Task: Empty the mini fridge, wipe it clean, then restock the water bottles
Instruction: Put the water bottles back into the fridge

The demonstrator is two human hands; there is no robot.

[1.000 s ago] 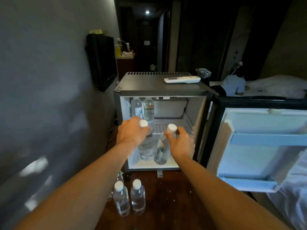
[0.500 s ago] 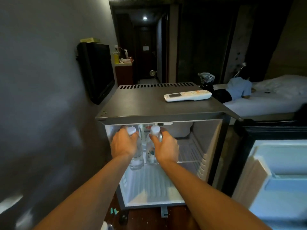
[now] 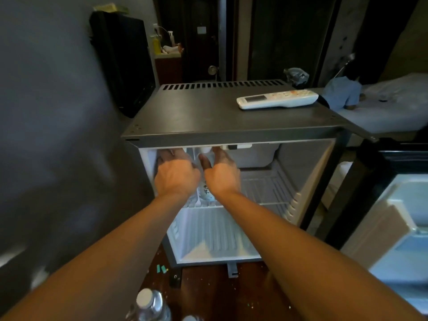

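2 hands reach into the open mini fridge (image 3: 231, 135), up at the left end of its wire shelf (image 3: 261, 188). The right hand (image 3: 221, 179) has its grip wrapped round a water bottle (image 3: 206, 193) with a label, at the front of that shelf. The left hand (image 3: 177, 179) curls its grip round a second bottle (image 3: 192, 199), mostly hidden. 1 white remote (image 3: 278, 99) lies on the fridge top, far right. 1 capped bottle (image 3: 150, 304) stands near, below the fridge.

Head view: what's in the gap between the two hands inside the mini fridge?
A clear plastic water bottle with a white cap, gripped by the right hand, beside the left hand; head view.
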